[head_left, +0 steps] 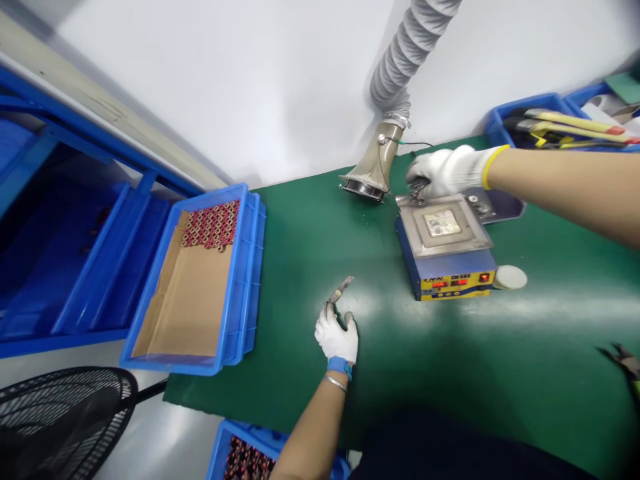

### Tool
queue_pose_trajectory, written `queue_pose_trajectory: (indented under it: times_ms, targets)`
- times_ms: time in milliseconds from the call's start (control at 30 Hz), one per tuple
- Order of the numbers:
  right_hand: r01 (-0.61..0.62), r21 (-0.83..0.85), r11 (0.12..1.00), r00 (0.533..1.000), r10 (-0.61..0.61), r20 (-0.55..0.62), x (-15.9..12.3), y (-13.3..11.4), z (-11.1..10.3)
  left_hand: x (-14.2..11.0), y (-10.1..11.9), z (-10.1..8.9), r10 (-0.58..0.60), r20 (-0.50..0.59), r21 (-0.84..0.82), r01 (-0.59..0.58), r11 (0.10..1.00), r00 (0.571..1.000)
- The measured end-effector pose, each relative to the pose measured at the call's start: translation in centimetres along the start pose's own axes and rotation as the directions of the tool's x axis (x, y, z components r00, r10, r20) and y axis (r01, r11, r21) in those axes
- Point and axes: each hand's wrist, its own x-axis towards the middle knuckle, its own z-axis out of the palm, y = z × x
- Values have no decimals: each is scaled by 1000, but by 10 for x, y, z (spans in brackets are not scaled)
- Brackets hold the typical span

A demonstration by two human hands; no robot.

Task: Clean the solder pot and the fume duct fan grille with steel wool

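From my end, the green tabletop point(300, 227) took up most of the view. Its near-left corner fell below the stacked blue plastic tray point(235, 287) (red ring-shaped parts point(213, 223) along its far end, bare cardboard nearer).

Blue-and-yellow heater box point(457, 283) sat right of centre, metal plate point(425, 247) on top, grey ribbed duct point(403, 57) coming down behind to its left. White round lid point(510, 277) lay just beside its right side; pliers point(625, 360) at the far right edge.

Right hand point(443, 172), white glove, was over the plate's far-left corner, fingers curled in on a small dark metallic piece point(418, 188) (blurry; read it as a pinch). That made it the hand nearer the box.

Left hand point(337, 339), also gloved, was low and left of the box, half open, thumb spread away from the fingers. Fingertips touched the near end of the narrow flat metal tool point(343, 289); couldn't tell if they gripped it. Tool lay ahead of that hand, long axis slanting away and rightward, far tip free. Green surface showed on both sides of it, tray well off left, box up and right.
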Motion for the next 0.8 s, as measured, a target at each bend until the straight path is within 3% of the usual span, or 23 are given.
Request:
queue_pose_trajectory:
  times_ms: [67, 133, 233, 333, 533, 700, 800]
  targets:
    - [74, -61, 995, 995, -70, 67, 1, -30, -6, 0, 0, 0, -3, -1, -2, 3, 1000, 1000]
    - [109, -97, 989, 986, -96, 134, 4, -42, -8, 0, 0, 1, -8, -5, 0, 8, 1000, 1000]
    - [76, -171, 982, 972, -35, 232, 9, -28, -6, -2, 0, 3, -18, -11, 0, 18, 1000, 1000]
    - [12, -238, 971, 968, 49, 247, 13, -11, -6, -3, 0, 4, -25, -6, -7, 25, 1000, 1000]
    - [83, -137, 987, 981, -57, 187, 13, -29, -5, -3, -1, 4, -12, -24, 0, 12, 1000, 1000]
    - [4, -181, 983, 964, 45, 262, 13, -12, 1, -3, 0, 4, -27, -3, -8, 27, 1000, 1000]
    - [-2, -172, 985, 963, 48, 266, 16, -15, -1, -2, 2, 2, -30, 5, -6, 30, 1000, 1000]
